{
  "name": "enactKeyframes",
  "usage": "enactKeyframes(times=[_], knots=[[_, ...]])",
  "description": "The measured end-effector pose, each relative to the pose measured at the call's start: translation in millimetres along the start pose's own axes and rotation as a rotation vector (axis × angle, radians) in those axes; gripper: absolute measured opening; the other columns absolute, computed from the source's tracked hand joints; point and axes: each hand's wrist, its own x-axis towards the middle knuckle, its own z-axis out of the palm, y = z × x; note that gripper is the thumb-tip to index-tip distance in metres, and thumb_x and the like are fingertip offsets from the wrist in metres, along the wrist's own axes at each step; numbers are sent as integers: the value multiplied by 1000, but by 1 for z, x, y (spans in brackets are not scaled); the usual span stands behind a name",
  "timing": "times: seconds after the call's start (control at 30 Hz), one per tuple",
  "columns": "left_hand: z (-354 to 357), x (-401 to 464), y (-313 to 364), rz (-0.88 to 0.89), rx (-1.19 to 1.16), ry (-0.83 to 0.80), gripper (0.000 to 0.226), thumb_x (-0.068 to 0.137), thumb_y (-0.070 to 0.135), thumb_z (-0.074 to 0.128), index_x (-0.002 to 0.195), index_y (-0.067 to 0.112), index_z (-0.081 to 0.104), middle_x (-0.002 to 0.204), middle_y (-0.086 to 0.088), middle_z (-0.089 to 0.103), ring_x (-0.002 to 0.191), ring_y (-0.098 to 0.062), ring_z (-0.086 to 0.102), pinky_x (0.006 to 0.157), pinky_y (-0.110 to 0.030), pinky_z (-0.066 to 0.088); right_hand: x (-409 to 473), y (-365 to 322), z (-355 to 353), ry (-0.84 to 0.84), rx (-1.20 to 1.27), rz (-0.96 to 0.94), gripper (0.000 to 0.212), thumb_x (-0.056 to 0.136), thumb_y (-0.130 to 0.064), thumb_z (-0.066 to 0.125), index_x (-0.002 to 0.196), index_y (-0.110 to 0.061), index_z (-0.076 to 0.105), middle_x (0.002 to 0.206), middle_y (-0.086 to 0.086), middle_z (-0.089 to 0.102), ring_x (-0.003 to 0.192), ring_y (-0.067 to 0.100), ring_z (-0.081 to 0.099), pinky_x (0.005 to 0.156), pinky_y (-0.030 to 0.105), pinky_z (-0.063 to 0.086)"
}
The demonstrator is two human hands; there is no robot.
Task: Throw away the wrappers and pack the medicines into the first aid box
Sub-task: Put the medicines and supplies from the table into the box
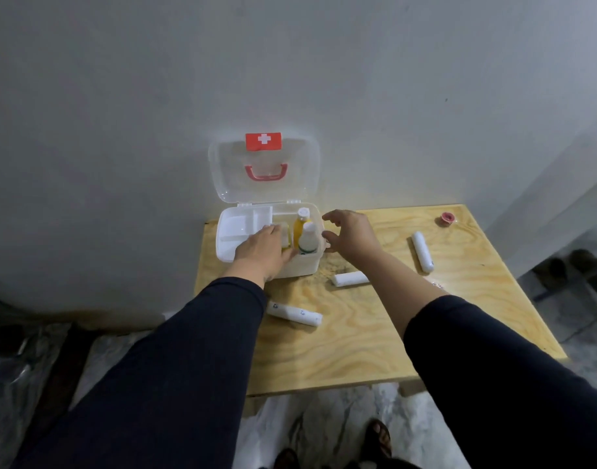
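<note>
The white first aid box (304, 265) stands open at the table's far left corner, its clear lid (229, 170) leaning on the wall. Inside stand a yellow bottle (300, 225) and a white bottle (309, 240); a white tray (236, 225) fills the left half. My left hand (263, 248) reaches into the box and closes on a small yellow-and-white item (285, 236), mostly hidden. My right hand (349, 233) hovers at the box's right edge, fingers spread, holding nothing. Three white bandage rolls lie on the table: one near the front (294, 313), one in the middle (349, 278), one to the right (422, 251).
A small pink tape roll (446, 218) sits at the far right corner of the wooden table (358, 350). The wall is directly behind the box. Shoes stand on the floor at the right, bags lie at the left, and my sandalled feet are below.
</note>
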Motion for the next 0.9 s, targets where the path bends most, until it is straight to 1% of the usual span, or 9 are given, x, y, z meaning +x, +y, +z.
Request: enactKeyframes(times=[0.07, 0.17, 0.27, 0.37, 0.53, 0.63, 0.73, 0.9], knots=[[3, -1, 3, 12, 1, -18, 60, 94, 48, 46, 142, 14, 34, 147, -4, 40, 130, -26, 43, 95, -42, 42, -6, 11, -5, 13, -20, 31, 35, 86, -15, 64, 120, -11, 61, 123, 10, 65, 112, 24, 59, 94, 33, 47], [10, -4, 4, 5, 1, -19, 67, 94, 49, 44, 147, 13, 25, 154, -3, 30, 138, -25, 34, 102, -42, 39, -20, 26, -8, 19, -34, 60, 32, 87, -13, 62, 119, -10, 62, 122, 11, 65, 110, 25, 60, 93, 32, 47], [15, -5, 0, 2, 5, 3, 70, 96, 47, 41, 151, 13, 15, 161, -2, 15, 146, -21, 19, 112, -42, 31, -33, 39, -1, -41, -91, 80, 30, 87, -12, 60, 117, -14, 64, 122, 9, 65, 109, 26, 60, 93, 33, 49], [22, -6, -5, 4, 13, 20, 68, 99, 46, 35, 152, 13, 9, 162, -2, 6, 148, -17, 10, 116, -37, 23, -42, 48, 13, -118, -142, 106, 31, 88, -12, 57, 118, -19, 64, 121, 10, 66, 103, 27, 63, 85, 32, 50], [35, -7, -8, 15, 4, 89, 66, 99, 47, 33, 152, 13, 15, 162, -1, 11, 147, -19, 14, 116, -35, 18, -47, 61, 29, -214, -225, 91, 37, 87, -11, 56, 123, -19, 61, 121, 12, 65, 110, 29, 59, 91, 37, 50], [40, -7, -11, 13, -15, 123, 65, 98, 47, 34, 152, 15, 16, 161, 0, 12, 147, -20, 15, 116, -35, 17, -49, 70, 36, -224, -236, 97, 34, 89, -14, 54, 121, -19, 62, 121, 10, 66, 111, 30, 59, 93, 40, 50], [40, -6, -15, 29, -27, 133, 66, 98, 47, 36, 152, 15, 16, 161, 1, 13, 147, -18, 14, 117, -35, 16, -53, 69, 43, -188, -212, 104, 30, 88, -20, 58, 118, -21, 65, 119, 8, 67, 111, 28, 60, 90, 38, 51], [31, -7, -30, 3, 8, 123, 73, 96, 53, 37, 153, 15, 12, 162, 1, 10, 148, -15, 9, 120, -37, 13, -56, 40, 65, -254, -139, 39, 32, 85, -29, 61, 116, -24, 66, 113, 9, 70, 103, 29, 63, 81, 35, 51]])
